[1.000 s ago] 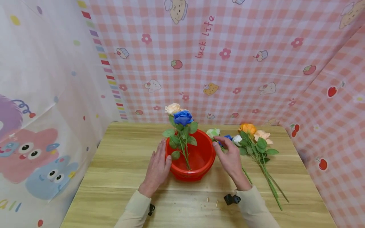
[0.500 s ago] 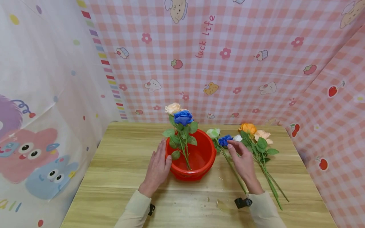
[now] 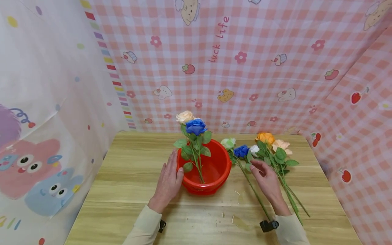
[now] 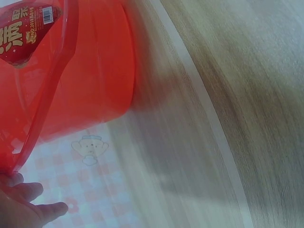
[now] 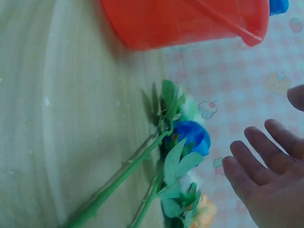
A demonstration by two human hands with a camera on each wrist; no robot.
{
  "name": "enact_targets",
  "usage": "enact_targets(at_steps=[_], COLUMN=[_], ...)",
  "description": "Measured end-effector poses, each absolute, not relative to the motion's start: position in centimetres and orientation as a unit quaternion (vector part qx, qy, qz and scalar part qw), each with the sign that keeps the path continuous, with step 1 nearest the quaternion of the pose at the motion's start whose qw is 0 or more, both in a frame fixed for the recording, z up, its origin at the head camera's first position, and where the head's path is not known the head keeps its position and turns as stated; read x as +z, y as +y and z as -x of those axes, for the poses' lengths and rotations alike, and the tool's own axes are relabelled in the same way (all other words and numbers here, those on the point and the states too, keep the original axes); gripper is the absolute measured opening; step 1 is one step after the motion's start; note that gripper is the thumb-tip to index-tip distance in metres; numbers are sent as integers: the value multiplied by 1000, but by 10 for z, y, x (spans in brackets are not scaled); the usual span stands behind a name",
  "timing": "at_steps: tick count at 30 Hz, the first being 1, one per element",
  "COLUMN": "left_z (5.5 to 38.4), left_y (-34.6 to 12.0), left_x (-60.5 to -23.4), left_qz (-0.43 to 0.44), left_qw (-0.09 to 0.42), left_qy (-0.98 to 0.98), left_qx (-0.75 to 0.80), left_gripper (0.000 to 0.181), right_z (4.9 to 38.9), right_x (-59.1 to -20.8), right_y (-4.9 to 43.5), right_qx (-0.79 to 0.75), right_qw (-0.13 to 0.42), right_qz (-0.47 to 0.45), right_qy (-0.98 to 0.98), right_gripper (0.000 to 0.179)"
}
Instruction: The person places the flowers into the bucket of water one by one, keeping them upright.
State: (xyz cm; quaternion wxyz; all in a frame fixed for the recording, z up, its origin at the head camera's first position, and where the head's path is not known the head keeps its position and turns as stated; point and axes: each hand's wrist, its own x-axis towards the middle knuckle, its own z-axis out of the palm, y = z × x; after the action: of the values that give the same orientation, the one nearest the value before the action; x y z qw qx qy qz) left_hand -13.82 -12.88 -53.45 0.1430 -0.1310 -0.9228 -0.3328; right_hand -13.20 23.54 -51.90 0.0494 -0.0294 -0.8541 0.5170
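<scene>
In the head view a red plastic basin [image 3: 203, 191] holds a blue rose [image 3: 196, 127] and a cream rose [image 3: 184, 116], stems leaning inside it. My left hand [image 3: 167, 182] rests along its left side with straight fingers; in the left wrist view its fingertips [image 4: 59, 209] are by the rim. My right hand [image 3: 269, 183] holds nothing, its fingers relaxed above the stems on the right. Nearest to it lie a blue rose [image 3: 241, 151], a white rose [image 3: 254, 150] and a pale green flower [image 3: 228, 143]. The right wrist view shows its fingers apart from the blooms.
Farther right, an orange flower [image 3: 265, 138] and a peach rose [image 3: 281, 145] lie with long stems pointing toward the front. Small wet-looking spots [image 3: 234, 219] dot the wooden table [image 3: 122, 190] before the basin. A pink checked cloth [image 3: 202, 81] hangs behind.
My right hand has moved from beside the basin's right rim rightward and toward me, uncovering the blue rose on the table. The left hand has stayed against the basin.
</scene>
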Motion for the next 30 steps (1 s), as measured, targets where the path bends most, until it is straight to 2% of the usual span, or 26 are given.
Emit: enact_targets(at_steps=[11,16,23,30], left_z=[139,139,139,139], left_y=[-129,-129,-129,-129], left_x=[-534,-534,-533,-533], left_qz=[134,133,132,130], left_qw=[150,147,143,138], left_qy=[-921,-922,-923,-924], left_qx=[-333,-333,-333,-333], left_gripper=[64,64,64,64], right_z=[132,130,131,132], right_x=[-538,-544,-550,-557], right_y=[246,252,258,262], right_qx=[512,517,572,589], right_qw=[10,-25,-81,-110], right_qz=[17,20,57,83], right_qy=[-859,-855,-814,-796], right_gripper=[47,49,54,53])
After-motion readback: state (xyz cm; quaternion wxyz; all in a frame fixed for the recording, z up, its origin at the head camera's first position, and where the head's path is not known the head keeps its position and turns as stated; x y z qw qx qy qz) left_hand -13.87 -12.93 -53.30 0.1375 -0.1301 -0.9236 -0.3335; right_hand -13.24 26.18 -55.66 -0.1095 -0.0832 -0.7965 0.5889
